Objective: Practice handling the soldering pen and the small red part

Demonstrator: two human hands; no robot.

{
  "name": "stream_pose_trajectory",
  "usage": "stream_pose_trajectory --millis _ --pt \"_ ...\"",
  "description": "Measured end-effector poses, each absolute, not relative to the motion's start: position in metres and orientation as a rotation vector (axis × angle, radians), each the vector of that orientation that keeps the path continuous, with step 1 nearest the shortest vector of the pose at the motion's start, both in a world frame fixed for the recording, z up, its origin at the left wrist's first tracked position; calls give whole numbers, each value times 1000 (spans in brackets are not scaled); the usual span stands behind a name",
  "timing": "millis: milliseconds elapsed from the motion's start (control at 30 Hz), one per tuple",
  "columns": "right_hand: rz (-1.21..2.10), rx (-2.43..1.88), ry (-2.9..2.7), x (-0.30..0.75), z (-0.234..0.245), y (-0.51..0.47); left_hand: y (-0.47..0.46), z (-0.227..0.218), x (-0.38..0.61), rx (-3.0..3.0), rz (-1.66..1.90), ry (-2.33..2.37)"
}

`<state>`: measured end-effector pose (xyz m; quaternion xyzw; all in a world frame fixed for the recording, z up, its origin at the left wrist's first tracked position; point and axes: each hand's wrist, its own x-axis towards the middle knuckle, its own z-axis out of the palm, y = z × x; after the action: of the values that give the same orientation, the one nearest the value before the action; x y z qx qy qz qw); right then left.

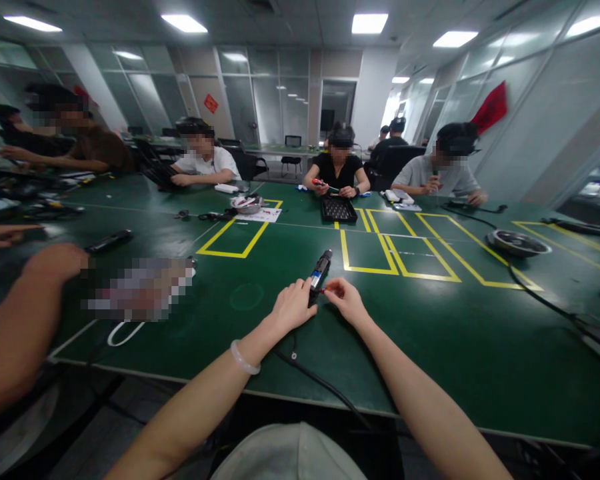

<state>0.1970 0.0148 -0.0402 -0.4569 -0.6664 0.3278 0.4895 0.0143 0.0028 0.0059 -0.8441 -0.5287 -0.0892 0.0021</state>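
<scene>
A black, stick-shaped power tool, which looks like an electric screwdriver, lies on the green table in front of me, its narrow end pointing away. My left hand rests over its near part with the fingers wrapped round the body. Close by on the right, my right hand pinches a thin, small red piece against the tool's side. What that piece is I cannot make out. A black cable runs over the table edge below my hands.
The green table carries yellow tape rectangles. Another person's hand reaches in from the left, near a black tool. Across the table, a person works over a black tray. A round metal-rimmed part with a cable lies right.
</scene>
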Motion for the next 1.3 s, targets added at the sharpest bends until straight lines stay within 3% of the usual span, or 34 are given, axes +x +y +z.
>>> stream_pose_trajectory --millis 167,467,1300 --pt "860 -1038 -1746 191 -41 11 2 9 15 -2642 -258 -1666" --pt "578 -1079 -2004 186 -33 4 1 7 15 -2654 -272 -1683" --pt "449 -1167 -1939 189 -34 5 7 7 9 -2558 -294 -1670"
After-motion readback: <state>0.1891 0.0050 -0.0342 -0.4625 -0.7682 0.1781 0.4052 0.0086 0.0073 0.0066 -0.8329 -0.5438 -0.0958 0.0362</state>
